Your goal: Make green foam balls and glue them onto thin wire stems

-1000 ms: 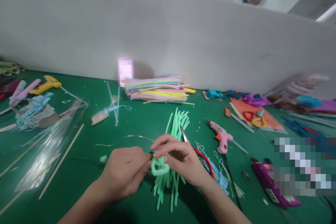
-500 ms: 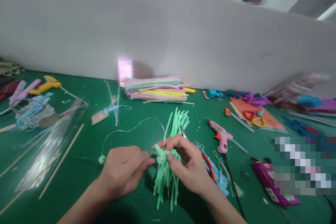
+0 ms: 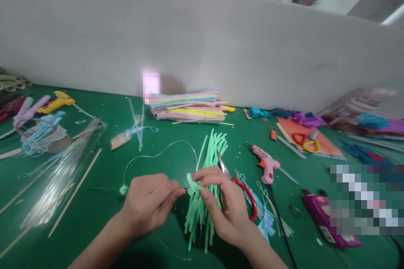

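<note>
r hand pinches green fuzzy piece btwn thumb & fingers, above green strips; l hand w/ fingertips pressed tog. just left, can't tell if holding anything; best use light pinch, w/ thin wire unkinked & clear of scissors at right

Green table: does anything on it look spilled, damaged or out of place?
No spill or damage is evident. Slightly untidy: a yellow strip lies loose along the front of the multicoloured bundle, and a white scrap lies by the purple case. The right hand partly hides the scissors.
</note>
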Tool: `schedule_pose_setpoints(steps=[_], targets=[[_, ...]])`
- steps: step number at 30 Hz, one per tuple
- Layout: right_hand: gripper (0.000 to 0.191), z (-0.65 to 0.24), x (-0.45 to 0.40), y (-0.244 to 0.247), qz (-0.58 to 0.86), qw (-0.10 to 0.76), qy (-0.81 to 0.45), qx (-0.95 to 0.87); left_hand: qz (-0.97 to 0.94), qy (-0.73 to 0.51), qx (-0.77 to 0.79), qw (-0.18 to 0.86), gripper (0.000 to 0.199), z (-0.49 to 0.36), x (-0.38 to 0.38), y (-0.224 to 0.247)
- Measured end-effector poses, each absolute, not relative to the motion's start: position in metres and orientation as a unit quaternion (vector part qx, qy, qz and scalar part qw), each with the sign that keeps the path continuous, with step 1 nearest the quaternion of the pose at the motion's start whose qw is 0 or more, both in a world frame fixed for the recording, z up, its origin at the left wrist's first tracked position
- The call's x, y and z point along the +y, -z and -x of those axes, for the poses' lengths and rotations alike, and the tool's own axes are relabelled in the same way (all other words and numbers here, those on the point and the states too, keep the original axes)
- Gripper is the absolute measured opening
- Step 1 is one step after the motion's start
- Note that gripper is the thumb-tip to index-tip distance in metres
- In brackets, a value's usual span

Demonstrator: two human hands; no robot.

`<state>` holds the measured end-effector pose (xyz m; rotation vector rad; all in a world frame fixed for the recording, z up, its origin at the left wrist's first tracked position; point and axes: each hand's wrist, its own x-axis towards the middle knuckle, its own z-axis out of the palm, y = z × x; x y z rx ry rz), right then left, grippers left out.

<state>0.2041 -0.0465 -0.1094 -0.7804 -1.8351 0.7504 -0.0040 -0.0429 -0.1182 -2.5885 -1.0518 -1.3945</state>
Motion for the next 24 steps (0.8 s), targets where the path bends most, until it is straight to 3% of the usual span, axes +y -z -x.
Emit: schedule_pose_setpoints(steps=[9, 13, 17, 20, 24], targets=[[0.021, -0.191, -0.04, 0.111, 0.311, 0.514, -0.189, -0.777, 0.841, 0.44, -0.315, 0.009, 0.011, 0.004, -0.045, 0.121], [0.013, -0.184, -0.04, 0.118, 0.327, 0.538, -0.39, -0.671, 0.84, 0.443, -0.313, -0.003, 0.012, 0.002, -0.047, 0.12], [0.01, -0.178, -0.04, 0.126, 0.277, 0.493, -0.578, -0.588, 0.839, 0.451, -0.304, -0.009, 0.013, 0.002, -0.048, 0.118], [0.006, -0.18, -0.037, 0.126, 0.267, 0.494, -0.536, -0.631, 0.837, 0.455, -0.304, -0.008, 0.012, 0.004, -0.047, 0.119], [0.027, -0.189, -0.033, 0.117, 0.27, 0.485, -0.364, -0.748, 0.839, 0.45, -0.307, -0.011, 0.01, 0.005, -0.045, 0.122]])
